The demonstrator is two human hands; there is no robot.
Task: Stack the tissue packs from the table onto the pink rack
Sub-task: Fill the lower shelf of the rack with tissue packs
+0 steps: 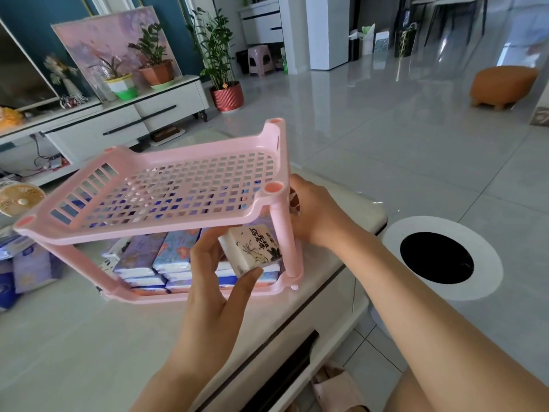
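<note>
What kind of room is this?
Probably a home living room: a flat dark television screen on a long white low cabinet, green potted plants beside it, and a round orange padded footstool on the tiled floor.

Glossy pale tiled floor, teal wall, white TV cabinet with potted plants, orange footstool

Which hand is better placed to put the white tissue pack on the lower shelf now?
Left. The left hand holds the white tissue pack at the lower shelf of the pink rack, above the stacked packs. The right hand is at the corner post, seemingly steadying it.
</note>
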